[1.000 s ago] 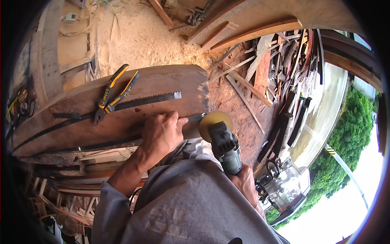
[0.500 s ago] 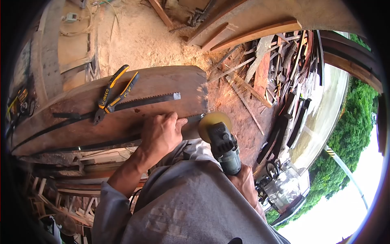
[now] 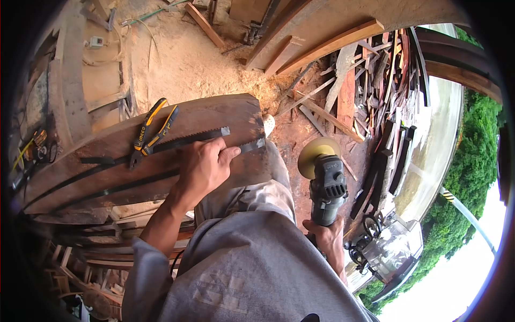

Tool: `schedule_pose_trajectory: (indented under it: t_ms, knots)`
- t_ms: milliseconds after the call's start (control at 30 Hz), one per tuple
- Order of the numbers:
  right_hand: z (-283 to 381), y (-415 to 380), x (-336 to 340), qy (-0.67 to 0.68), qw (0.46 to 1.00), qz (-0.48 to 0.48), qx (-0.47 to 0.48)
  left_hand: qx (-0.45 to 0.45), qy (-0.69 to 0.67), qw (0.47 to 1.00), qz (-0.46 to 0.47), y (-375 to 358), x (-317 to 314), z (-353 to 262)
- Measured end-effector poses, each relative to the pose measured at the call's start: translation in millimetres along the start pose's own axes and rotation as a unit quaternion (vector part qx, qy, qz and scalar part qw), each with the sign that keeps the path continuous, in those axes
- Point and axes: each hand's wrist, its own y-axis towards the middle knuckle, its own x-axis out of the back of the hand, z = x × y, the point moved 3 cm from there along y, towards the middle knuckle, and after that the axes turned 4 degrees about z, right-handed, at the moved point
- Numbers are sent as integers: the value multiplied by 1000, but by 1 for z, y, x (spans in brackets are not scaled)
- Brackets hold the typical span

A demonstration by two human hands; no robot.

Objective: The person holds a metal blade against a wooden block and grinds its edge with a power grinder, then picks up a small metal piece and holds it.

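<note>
My left hand (image 3: pixel 206 166) is closed on a dark toothed saw blade (image 3: pixel 252 145), its bright cut end sticking out past the fingers over the plank. My right hand (image 3: pixel 326 235) grips an angle grinder (image 3: pixel 328 190) by its body. The grinder's yellowish disc (image 3: pixel 317 156) is held off to the right, apart from the blade. Another blade end (image 3: pixel 217 133) with teeth lies on the thick brown wooden plank (image 3: pixel 236 110), just beyond my left hand. Combination pliers (image 3: pixel 153 131) with yellow-and-black handles rest across the plank on the left.
Sawdust covers the ground (image 3: pixel 188 64) beyond the plank. Wood offcuts (image 3: pixel 370 80) are heaped at the upper right, and a long curved timber (image 3: pixel 332 45) lies nearby. A vehicle with a clear windscreen (image 3: pixel 394 244) stands at the lower right. More timber (image 3: pixel 118 252) is stacked at lower left.
The grinder has moved right, away from the blade end, and the sparks are gone. My left hand has shifted slightly left and away from me with the blade, whose end now shows fully.
</note>
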Motion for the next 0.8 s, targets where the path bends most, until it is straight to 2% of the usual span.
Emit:
schedule_pose_trajectory:
  t_ms: [67, 233, 433, 600, 733, 800]
  knots:
    - [-4, 3, -8, 5, 1000, 15, 8, 64, 17, 997, 34, 4, 1, -1]
    - [-9, 10, -25, -72, 994, 77, -9, 50, 30, 998, 19, 4, -2, -3]
    - [11, 32, -47, -89, 990, 12, 104, 54, 56, 997, 14, 4, -5, -4]
    - [21, 35, -51, -97, 983, -20, 152, 54, 58, 997, 0, 3, -8, -1]
    - [28, 21, -49, -103, 981, -25, 163, 64, 43, 997, 2, 3, -7, -1]
    - [34, 16, -48, -78, 992, -36, 91, 60, 40, 997, -3, 2, -7, 0]
